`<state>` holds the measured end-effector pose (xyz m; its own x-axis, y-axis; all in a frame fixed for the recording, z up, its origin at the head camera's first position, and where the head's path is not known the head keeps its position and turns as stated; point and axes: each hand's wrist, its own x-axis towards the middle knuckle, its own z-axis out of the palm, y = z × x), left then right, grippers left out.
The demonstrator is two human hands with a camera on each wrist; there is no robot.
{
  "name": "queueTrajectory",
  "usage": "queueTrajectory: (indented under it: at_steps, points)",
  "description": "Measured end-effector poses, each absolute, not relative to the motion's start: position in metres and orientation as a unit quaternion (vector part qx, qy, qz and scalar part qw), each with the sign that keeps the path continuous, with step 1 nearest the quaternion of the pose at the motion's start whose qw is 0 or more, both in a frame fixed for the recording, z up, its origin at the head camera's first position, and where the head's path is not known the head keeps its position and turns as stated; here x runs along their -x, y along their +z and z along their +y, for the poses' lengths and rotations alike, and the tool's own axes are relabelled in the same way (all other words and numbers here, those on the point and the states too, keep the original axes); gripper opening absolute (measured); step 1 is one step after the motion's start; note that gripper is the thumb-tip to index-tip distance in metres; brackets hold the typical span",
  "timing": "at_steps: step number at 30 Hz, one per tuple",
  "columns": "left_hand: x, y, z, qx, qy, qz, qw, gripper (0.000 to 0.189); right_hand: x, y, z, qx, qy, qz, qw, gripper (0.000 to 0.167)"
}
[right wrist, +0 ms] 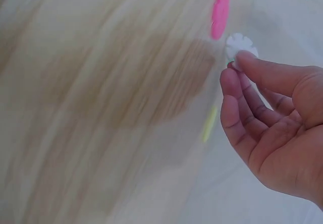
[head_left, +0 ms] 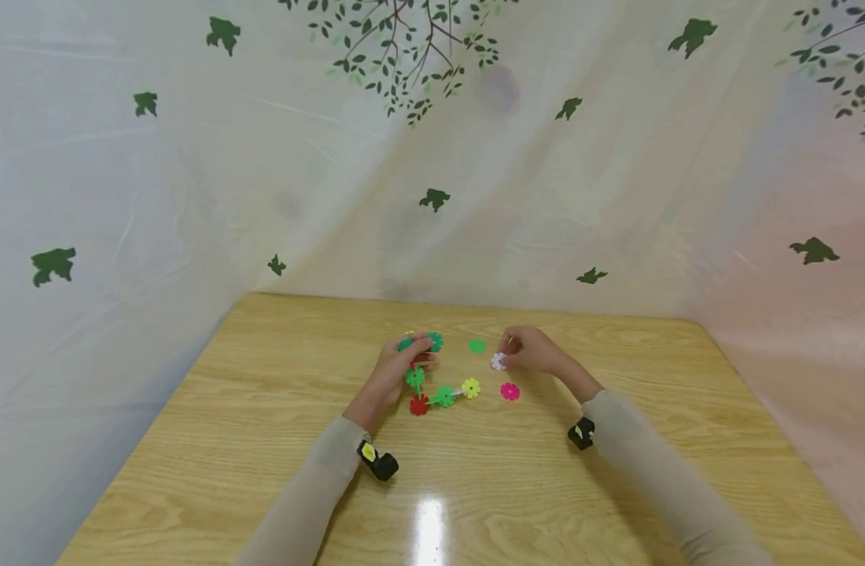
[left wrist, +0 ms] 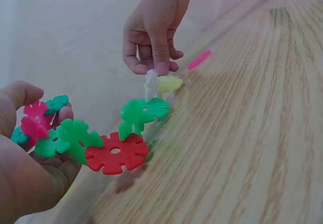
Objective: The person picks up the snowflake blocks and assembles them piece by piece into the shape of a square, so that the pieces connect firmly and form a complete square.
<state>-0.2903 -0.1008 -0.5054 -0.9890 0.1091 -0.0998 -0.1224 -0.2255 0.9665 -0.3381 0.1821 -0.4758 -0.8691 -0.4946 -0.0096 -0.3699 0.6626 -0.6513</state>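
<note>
My left hand grips one end of a chain of interlocking snowflake discs. In the left wrist view, a pink disc and teal discs lie among its fingers. From there the chain runs through green discs and a red disc to a white one and a yellow disc at its far end. Right of the chain, my right hand pinches a separate white snowflake disc between thumb and fingertips. The head view shows a gap between that disc and the chain.
On the wooden table lie a loose pink disc near my right hand and a green disc between the hands. A yellow disc shows in the right wrist view. A printed cloth hangs behind the table.
</note>
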Motion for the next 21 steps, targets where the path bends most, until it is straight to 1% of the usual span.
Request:
queueTrajectory:
  at_steps: [4,6,13,21]
  points:
    - [0.291,-0.506,-0.101,0.0,0.784,0.617,0.071,0.034,0.337,-0.473,0.172,0.25,-0.359,0.896,0.077,0.009]
    - [0.291,-0.507,-0.101,-0.001,0.784,0.617,0.071,0.034,0.337,-0.471,0.167,0.252,-0.373,0.889,0.078,0.009]
    - [0.292,-0.509,-0.1,-0.011,0.775,0.627,0.078,0.033,0.339,-0.463,0.152,0.238,-0.413,0.874,0.087,0.016]
    - [0.294,-0.512,-0.101,-0.002,0.775,0.626,0.086,0.034,0.337,-0.462,0.134,0.24,-0.514,0.819,0.086,0.017]
